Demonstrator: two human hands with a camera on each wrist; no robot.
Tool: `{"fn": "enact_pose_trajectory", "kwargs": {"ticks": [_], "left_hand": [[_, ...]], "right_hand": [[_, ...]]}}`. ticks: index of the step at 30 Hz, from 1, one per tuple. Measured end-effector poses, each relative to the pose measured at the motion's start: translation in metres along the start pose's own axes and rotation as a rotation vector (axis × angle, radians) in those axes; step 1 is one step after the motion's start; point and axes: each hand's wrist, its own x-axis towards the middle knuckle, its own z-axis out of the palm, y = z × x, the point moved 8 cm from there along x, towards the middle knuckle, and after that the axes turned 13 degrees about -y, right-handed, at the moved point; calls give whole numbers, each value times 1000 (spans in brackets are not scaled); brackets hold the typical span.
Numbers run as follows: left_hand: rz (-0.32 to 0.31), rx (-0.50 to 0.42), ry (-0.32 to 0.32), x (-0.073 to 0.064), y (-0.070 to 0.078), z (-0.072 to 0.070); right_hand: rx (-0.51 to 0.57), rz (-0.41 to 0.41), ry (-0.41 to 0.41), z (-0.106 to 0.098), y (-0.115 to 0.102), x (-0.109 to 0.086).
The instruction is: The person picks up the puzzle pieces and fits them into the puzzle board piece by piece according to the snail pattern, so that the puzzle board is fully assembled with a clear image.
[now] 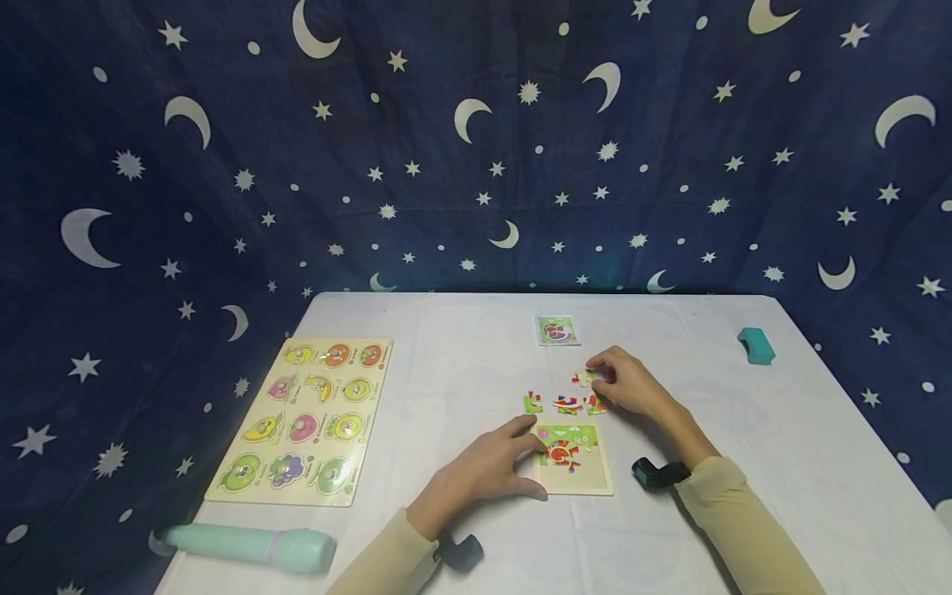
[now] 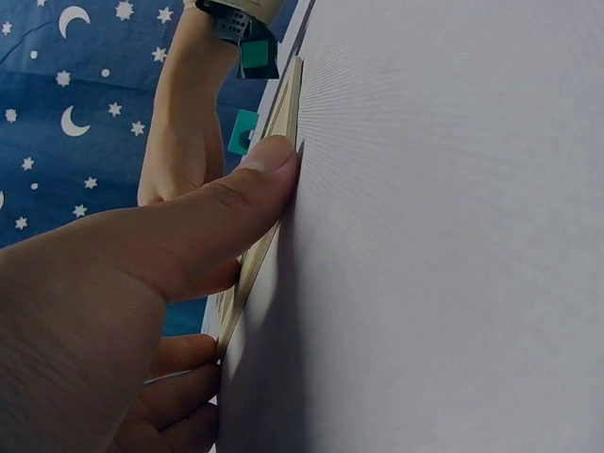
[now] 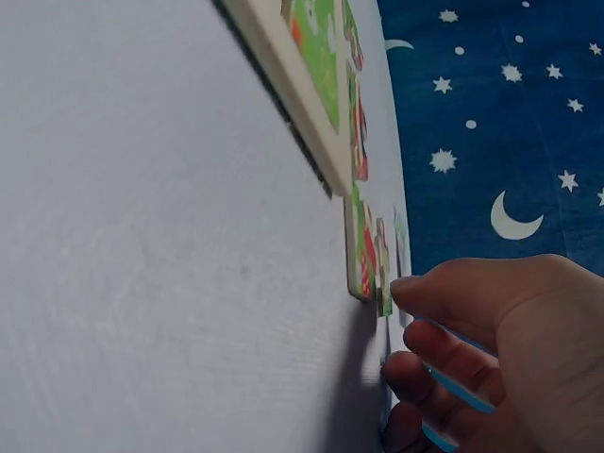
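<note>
My left hand [image 1: 487,463] lies at the left side of a square wooden puzzle board [image 1: 595,475], its thumb at the lower left corner and a finger over the partly assembled picture. In the left wrist view, the thumb [image 2: 222,222] touches the board's edge. My right hand [image 1: 630,384] pinches a small puzzle piece [image 1: 581,378] between thumb and index finger; in the right wrist view, the thumb tip meets that piece [image 3: 383,264]. Just above the board lie three loose pieces: a green one [image 1: 532,402], a middle one [image 1: 568,405] and a right one [image 1: 597,405].
A small picture card [image 1: 558,330] lies behind the pieces. To the left are a fruit peg board [image 1: 305,421] and a mint-green cylindrical object [image 1: 253,547]. A teal block [image 1: 756,345] sits at the far right. A starry curtain [image 1: 476,149] hangs behind the white table [image 1: 446,347].
</note>
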Motion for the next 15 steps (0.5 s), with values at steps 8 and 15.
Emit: {"fn": "enact_pose_trajectory", "kwargs": {"ticks": [8, 15], "left_hand": [[6, 5, 4, 0, 0, 0], [10, 3, 2, 1, 0, 1]], "right_hand": [[-30, -36, -41, 3, -1, 6], [-40, -15, -78, 5, -1, 8]]}}
